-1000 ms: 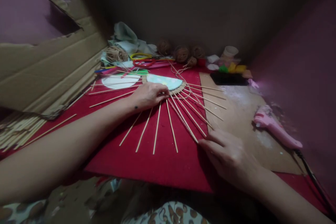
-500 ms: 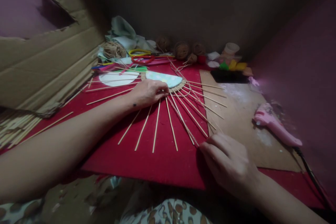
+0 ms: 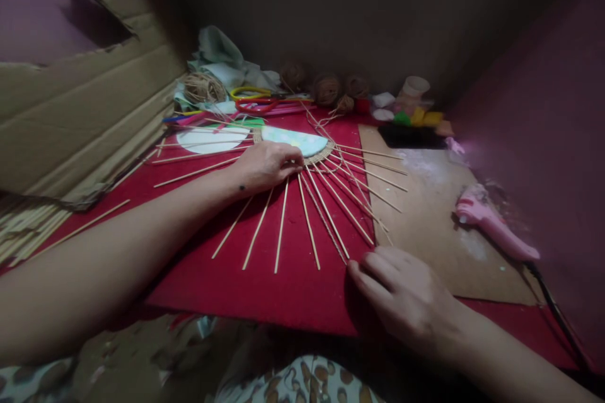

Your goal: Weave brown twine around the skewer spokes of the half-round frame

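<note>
A fan-shaped piece with a pale patterned cloth centre lies before me, thin wooden sticks spreading out from it. Twine is woven between the sticks in a band round the curved cloth edge. My left hand rests over this band at the lower side, thumb and fingers pinched on it; the exact grip is partly hidden. From there a strand of twine runs taut to my right hand, which is closed on it near the stick tips. Another loose strand crosses the sticks on the right.
A pink glue gun lies on a brown board at the right, beside a dark phone-like slab. Twine balls and scissors lie along the back. Cardboard stands at the left above loose sticks.
My right hand has shifted slightly left and down with the twine, so the strand now runs just left of a stick. My left hand stays in place on the band.
</note>
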`<state>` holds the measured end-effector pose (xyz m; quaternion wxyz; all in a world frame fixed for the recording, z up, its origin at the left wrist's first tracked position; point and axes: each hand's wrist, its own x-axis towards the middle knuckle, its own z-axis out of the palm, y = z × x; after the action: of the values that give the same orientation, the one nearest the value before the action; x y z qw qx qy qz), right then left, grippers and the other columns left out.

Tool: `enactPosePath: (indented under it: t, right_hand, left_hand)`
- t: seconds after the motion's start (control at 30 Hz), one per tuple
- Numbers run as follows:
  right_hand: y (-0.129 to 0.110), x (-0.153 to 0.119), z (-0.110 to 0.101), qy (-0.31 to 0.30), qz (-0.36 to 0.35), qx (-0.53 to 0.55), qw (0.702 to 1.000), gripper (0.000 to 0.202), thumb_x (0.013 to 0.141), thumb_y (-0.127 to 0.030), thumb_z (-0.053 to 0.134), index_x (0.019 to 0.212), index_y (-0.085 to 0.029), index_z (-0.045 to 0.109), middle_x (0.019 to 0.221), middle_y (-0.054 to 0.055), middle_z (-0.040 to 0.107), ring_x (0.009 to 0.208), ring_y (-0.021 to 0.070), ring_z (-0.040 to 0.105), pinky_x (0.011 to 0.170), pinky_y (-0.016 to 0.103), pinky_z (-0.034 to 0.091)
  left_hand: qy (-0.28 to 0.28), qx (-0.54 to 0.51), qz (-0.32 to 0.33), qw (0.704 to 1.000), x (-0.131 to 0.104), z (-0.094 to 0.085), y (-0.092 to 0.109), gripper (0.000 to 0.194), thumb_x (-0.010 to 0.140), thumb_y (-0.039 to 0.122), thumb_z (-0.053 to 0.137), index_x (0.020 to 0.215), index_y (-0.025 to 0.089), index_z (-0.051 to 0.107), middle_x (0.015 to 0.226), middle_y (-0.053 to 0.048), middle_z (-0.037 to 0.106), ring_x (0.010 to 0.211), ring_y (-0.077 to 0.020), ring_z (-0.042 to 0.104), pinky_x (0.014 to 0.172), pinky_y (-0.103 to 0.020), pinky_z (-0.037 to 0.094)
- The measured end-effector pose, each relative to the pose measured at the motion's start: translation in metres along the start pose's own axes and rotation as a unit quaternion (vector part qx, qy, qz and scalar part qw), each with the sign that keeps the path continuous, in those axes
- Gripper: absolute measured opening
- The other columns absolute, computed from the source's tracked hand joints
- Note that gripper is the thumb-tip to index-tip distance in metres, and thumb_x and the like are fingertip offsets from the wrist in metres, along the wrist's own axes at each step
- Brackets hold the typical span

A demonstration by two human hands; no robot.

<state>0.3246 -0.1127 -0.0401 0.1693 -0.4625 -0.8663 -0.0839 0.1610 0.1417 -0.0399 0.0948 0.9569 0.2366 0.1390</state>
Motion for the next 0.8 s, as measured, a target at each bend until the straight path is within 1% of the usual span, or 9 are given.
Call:
enactPosePath:
  t: [0.23,0.33,0.4,0.5,0.63,0.7,0.8]
  right_hand:
    - [-0.003,-0.003,-0.009,-0.028,-0.013,-0.040,0.999,0.036,0.094,-0.009,0.030,0.100,-0.001,0.065,0.075,0.009,0.059,0.065,0.0178,0.046,0.060,0.032,0.039]
    - [-0.004,-0.001,-0.011,-0.040,-0.006,-0.074,0.996,0.034,0.092,-0.007,0.033,0.097,-0.003,0.067,0.074,0.009,0.060,0.063,0.0180,0.046,0.057,0.032,0.039]
    - [-0.002,0.001,-0.011,-0.036,0.001,-0.099,0.994,0.034,0.091,-0.006,0.035,0.093,-0.004,0.068,0.072,0.009,0.060,0.062,0.0180,0.047,0.055,0.032,0.038]
    - [0.003,0.000,-0.012,-0.019,0.010,-0.143,0.990,0.030,0.089,-0.005,0.039,0.089,-0.006,0.069,0.069,0.008,0.059,0.061,0.0180,0.047,0.054,0.032,0.036]
    - [0.016,-0.002,-0.020,0.022,0.038,-0.173,0.984,0.022,0.087,-0.009,0.050,0.096,-0.009,0.070,0.063,0.005,0.058,0.056,0.0150,0.045,0.053,0.030,0.033]
    - [0.028,0.001,-0.027,0.050,0.070,-0.183,0.979,0.020,0.088,-0.012,0.052,0.096,-0.012,0.070,0.061,0.003,0.059,0.054,0.0135,0.047,0.052,0.029,0.033]
    - [0.055,0.016,-0.036,0.106,0.148,-0.191,0.965,0.020,0.089,-0.018,0.053,0.082,-0.019,0.072,0.063,0.002,0.064,0.057,0.0134,0.054,0.053,0.027,0.035]
  left_hand:
    - [-0.002,-0.004,0.000,1.000,0.000,0.000,-0.001,0.016,0.085,0.029,0.057,0.090,0.020,0.068,0.091,-0.003,0.073,0.085,-0.0172,0.064,0.090,-0.039,0.038]
    - [0.000,-0.009,0.005,1.000,0.000,0.000,-0.001,0.016,0.085,0.029,0.057,0.090,0.020,0.069,0.090,-0.003,0.073,0.084,-0.0167,0.063,0.090,-0.038,0.038]
    - [0.004,-0.011,0.010,1.000,0.000,0.000,-0.001,0.015,0.085,0.030,0.057,0.089,0.021,0.069,0.090,-0.003,0.073,0.083,-0.0162,0.063,0.088,-0.036,0.040]
    - [0.007,-0.008,0.013,1.000,-0.001,0.000,-0.001,0.015,0.085,0.030,0.057,0.089,0.021,0.068,0.090,-0.003,0.073,0.082,-0.0163,0.063,0.085,-0.035,0.041]
    - [-0.004,-0.005,0.000,1.000,-0.001,-0.001,0.001,0.016,0.085,0.028,0.056,0.089,0.020,0.068,0.090,-0.004,0.073,0.082,-0.0171,0.063,0.085,-0.036,0.041]
    - [-0.006,-0.007,-0.003,1.000,-0.001,-0.001,0.001,0.015,0.085,0.028,0.055,0.089,0.020,0.068,0.091,-0.004,0.072,0.082,-0.0173,0.063,0.087,-0.037,0.040]
    - [-0.002,-0.013,-0.003,1.000,-0.002,-0.002,0.001,0.016,0.086,0.028,0.055,0.089,0.020,0.067,0.092,-0.003,0.072,0.084,-0.0178,0.063,0.089,-0.038,0.039]
